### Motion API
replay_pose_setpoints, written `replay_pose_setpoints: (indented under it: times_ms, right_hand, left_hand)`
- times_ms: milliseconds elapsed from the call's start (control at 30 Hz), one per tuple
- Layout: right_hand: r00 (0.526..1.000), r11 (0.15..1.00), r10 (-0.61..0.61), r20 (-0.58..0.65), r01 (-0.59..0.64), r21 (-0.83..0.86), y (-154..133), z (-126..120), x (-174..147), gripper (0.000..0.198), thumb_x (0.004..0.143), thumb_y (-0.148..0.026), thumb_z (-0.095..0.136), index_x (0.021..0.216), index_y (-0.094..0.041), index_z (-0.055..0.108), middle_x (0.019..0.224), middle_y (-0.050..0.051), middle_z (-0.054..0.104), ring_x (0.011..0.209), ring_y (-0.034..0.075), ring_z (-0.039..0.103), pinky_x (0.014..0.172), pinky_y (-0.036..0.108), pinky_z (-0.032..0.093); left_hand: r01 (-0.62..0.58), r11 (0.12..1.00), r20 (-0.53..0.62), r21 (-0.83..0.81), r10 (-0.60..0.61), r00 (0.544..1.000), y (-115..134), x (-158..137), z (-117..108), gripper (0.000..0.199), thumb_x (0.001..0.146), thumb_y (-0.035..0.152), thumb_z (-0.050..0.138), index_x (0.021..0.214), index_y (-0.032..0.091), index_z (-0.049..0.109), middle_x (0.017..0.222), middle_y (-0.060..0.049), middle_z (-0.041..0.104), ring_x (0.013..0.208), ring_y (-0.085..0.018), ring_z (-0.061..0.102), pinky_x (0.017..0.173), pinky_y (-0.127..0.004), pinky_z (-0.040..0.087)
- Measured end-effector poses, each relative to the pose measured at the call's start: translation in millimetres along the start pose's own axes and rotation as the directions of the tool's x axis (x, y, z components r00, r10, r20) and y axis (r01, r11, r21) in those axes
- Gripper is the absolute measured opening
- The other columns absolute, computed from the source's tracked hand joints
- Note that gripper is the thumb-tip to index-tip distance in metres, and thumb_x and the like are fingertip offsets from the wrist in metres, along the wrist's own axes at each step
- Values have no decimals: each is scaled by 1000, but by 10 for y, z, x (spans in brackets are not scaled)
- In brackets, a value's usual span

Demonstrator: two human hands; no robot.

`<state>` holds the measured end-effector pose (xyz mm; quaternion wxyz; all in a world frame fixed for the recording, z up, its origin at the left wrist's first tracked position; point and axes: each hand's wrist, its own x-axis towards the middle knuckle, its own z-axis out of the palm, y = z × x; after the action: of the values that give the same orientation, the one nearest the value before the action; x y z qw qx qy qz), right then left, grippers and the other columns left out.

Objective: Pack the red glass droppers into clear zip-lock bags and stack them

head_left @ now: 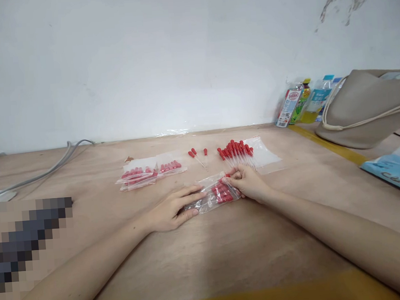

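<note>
A clear plastic bag with several red-bulbed droppers inside lies on the table between my hands. My left hand holds its left end, fingers stretched over the film and thumb at the near edge. At the bag's right end, my right hand is closed, thumb and forefinger pinching by the red bulb of a dropper; the other fingers are partly hidden. Just behind the bag lie three loose droppers. A pile of droppers rests on an opened white bag behind my right hand.
Filled bags of droppers are stacked at the back left. A grey cable runs along the left. Drink bottles, a carton, a beige bag and a blue packet occupy the right side. A white wall bounds the table.
</note>
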<state>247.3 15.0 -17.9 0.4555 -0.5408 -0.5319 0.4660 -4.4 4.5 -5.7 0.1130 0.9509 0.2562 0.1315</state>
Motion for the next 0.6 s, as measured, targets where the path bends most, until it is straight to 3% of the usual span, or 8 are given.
replay_pose_setpoints:
  times_ms: [133, 233, 333, 400, 500, 533, 600]
  right_hand:
    - [999, 999, -39, 4, 39, 2, 25, 15, 19, 24, 59, -32, 72, 69, -18, 56, 50, -3, 58, 34, 9, 48, 30, 19, 36]
    - [986, 995, -73, 150, 63, 75, 33, 23, 17, 19, 65, -35, 67, 70, -17, 62, 60, 1, 64, 54, 14, 61, 48, 26, 50]
    - [962, 994, -81, 260, 58, 95, 29, 7, 15, 17, 69, -35, 61, 69, -18, 63, 61, 0, 64, 63, 16, 63, 57, 28, 52]
    - [985, 996, -62, 163, 51, 71, 20, -17, 20, 15, 69, -34, 61, 69, -18, 61, 51, -3, 59, 50, 14, 59, 44, 24, 48]
    - [995, 999, -33, -92, 34, 14, 5, -56, 32, 17, 69, -35, 62, 72, -19, 57, 38, -8, 47, 28, 7, 38, 27, 18, 28]
    - [993, 1000, -17, -118, 16, -6, 2, -67, 36, 18, 69, -36, 63, 74, -19, 57, 38, -9, 46, 26, 6, 34, 25, 17, 23]
    - [999, 999, 13, -37, -14, -38, 0, -82, 42, 22, 67, -37, 66, 77, -18, 59, 42, -7, 51, 29, 6, 38, 27, 18, 26]
  left_hand:
    - [9, 1000, 10, 2, -9, 1000, 1, 1, -5, 46, 91, 30, 44, 136, 30, 32, 143, -3, 31, 128, -23, 33, 105, -42, 30]
    - [8, 1000, 9, 3, -8, 1000, -4, -2, -2, 47, 91, 30, 44, 136, 30, 32, 142, -4, 32, 128, -23, 33, 105, -42, 30]
    - [9, 1000, 15, 7, -9, 1000, -3, -2, -1, 46, 91, 30, 44, 136, 30, 32, 142, -3, 32, 129, -23, 32, 105, -43, 29]
    - [6, 1000, 17, 10, -6, 1000, 0, 0, -2, 46, 91, 30, 43, 136, 30, 32, 143, -3, 31, 129, -23, 32, 105, -43, 29]
    - [-10, 1000, 9, 13, 9, 1000, 4, 1, -4, 46, 92, 29, 43, 136, 30, 31, 142, -3, 31, 129, -23, 32, 105, -44, 29]
    - [-12, 1000, 8, 14, 12, 1000, 4, 2, -4, 46, 92, 29, 43, 136, 30, 31, 142, -3, 32, 129, -23, 32, 105, -44, 29]
    - [-11, 1000, 12, 16, 11, 1000, 2, 2, -4, 46, 92, 29, 43, 136, 30, 32, 142, -3, 32, 129, -23, 32, 106, -44, 28]
